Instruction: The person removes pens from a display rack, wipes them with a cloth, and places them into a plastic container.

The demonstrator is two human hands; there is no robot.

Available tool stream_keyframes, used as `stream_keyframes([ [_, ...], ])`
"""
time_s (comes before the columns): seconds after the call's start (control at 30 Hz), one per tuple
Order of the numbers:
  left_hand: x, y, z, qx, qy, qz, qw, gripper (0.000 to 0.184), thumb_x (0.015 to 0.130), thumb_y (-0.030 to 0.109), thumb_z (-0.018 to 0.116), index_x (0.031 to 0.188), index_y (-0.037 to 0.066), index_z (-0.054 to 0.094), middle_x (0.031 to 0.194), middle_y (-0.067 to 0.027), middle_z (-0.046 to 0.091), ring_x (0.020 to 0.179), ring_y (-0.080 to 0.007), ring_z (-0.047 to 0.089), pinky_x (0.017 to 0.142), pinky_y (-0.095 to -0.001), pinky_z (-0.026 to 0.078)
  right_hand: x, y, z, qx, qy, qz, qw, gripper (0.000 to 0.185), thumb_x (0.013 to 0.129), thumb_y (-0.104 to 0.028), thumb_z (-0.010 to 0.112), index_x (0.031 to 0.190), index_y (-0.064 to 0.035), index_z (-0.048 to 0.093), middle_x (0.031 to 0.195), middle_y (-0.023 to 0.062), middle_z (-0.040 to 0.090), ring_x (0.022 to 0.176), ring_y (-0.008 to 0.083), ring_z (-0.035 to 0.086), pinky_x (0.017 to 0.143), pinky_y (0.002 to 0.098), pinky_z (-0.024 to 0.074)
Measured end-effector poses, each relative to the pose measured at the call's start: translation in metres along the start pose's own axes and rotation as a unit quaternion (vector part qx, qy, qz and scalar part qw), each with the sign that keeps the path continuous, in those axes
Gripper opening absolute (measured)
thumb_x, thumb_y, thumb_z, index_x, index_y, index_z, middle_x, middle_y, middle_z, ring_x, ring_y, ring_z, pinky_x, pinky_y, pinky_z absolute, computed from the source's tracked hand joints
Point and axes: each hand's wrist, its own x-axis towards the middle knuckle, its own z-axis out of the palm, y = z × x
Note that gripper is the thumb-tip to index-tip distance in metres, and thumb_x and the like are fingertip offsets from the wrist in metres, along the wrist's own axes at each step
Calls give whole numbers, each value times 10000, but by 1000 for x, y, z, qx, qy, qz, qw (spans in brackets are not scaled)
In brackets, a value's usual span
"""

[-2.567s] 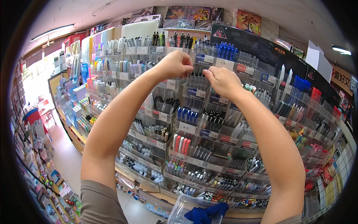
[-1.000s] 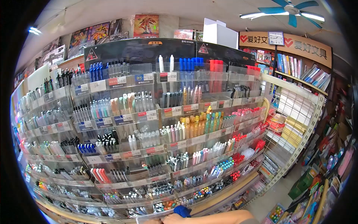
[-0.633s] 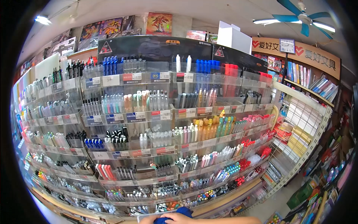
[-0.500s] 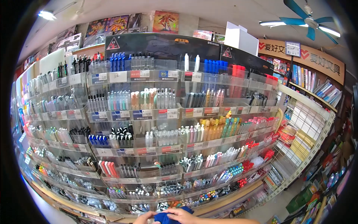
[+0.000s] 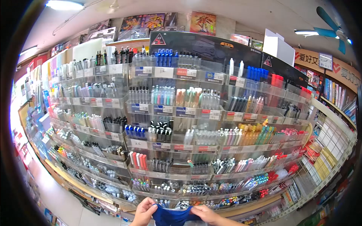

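Observation:
Low in the head view, a dark blue cloth (image 5: 171, 216) is stretched between my two hands. My left hand (image 5: 144, 211) pinches its left upper corner between thumb and fingers. At the other end, my right hand (image 5: 204, 214) grips the right upper corner. The cloth sags a little in the middle, and its lower part is cut off by the frame edge. Both hands are in front of the bottom tiers of a clear pen rack (image 5: 169, 176), apart from the pens as far as I can see.
Tiers of pens with price tags fill the rack, among them blue pens (image 5: 164, 58) and red pens (image 5: 138, 161). A white wire grid (image 5: 333, 132) stands at the right. Books (image 5: 335, 92) line a shelf behind it. Tiled floor (image 5: 68, 201) shows at lower left.
My hands have moved apart, and the bunched blue cloth is now spread between them. The view has turned left, so the rack sits further right.

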Motion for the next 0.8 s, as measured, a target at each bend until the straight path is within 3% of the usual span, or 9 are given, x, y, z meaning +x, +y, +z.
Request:
stream_keyframes([
  [0.03,-1,-2,1,18,-18,-4,1000,108,819,54,572,839,55,466,736,-16,543,635,-64,497,582,-191,402,-7,27,-9,240,-45,69,967,327,939,-223,378,1172,-13,469,1014,120,599,901,210,585,804,297,447],
  [0.1,-2,5,12,55,-49,0,997,110,824,63,570,851,54,464,776,-26,550,670,-67,505,608,-192,406,-12,2,-16,499,-196,143,832,334,938,-230,378,1150,7,482,1042,129,589,925,223,583,847,304,436],
  [0.17,2,12,27,43,-75,15,996,102,823,66,572,863,59,479,774,-10,533,661,-62,495,588,-191,394,-16,-19,-2,603,-202,151,757,352,926,-252,400,1159,1,471,1099,136,557,979,234,557,859,319,432],
  [0.2,7,13,32,36,-86,21,995,90,821,69,575,862,66,495,745,8,522,630,-56,491,552,-189,390,-14,-23,5,600,-207,150,758,351,921,-251,405,1157,0,473,1092,136,558,974,235,556,854,319,432],
  [0.27,16,22,46,76,-101,34,991,77,849,57,548,865,57,472,744,47,487,631,3,432,550,-141,328,-9,-28,19,572,-212,146,778,349,912,-249,413,1151,-3,476,1078,135,560,965,236,556,842,319,432],
  [0.4,35,17,54,57,-109,-21,992,76,861,64,542,869,51,468,725,42,505,638,-14,468,555,-156,373,-2,-36,23,462,-211,109,854,347,893,-245,431,1141,-8,483,1050,134,565,947,240,555,820,319,433],
  [0.57,36,16,62,56,-91,-4,994,71,863,56,536,876,50,467,738,40,503,648,-14,464,576,-154,377,19,-44,33,86,-97,-40,991,345,869,-240,454,1127,-15,492,1016,132,571,924,244,553,793,319,433],
  [0.67,47,9,62,74,-81,14,994,74,856,60,542,852,60,468,726,32,520,626,-19,476,560,-162,372,38,-24,55,-58,-63,-100,991,344,854,-236,467,1119,-19,497,995,131,574,910,247,552,776,319,434],
  [0.8,53,18,62,177,-106,-7,979,85,861,81,542,842,48,467,702,38,519,614,-14,467,540,-164,366,25,-46,32,-136,-132,-179,965,344,835,-232,485,1109,-24,504,968,130,579,892,250,551,754,319,435],
])
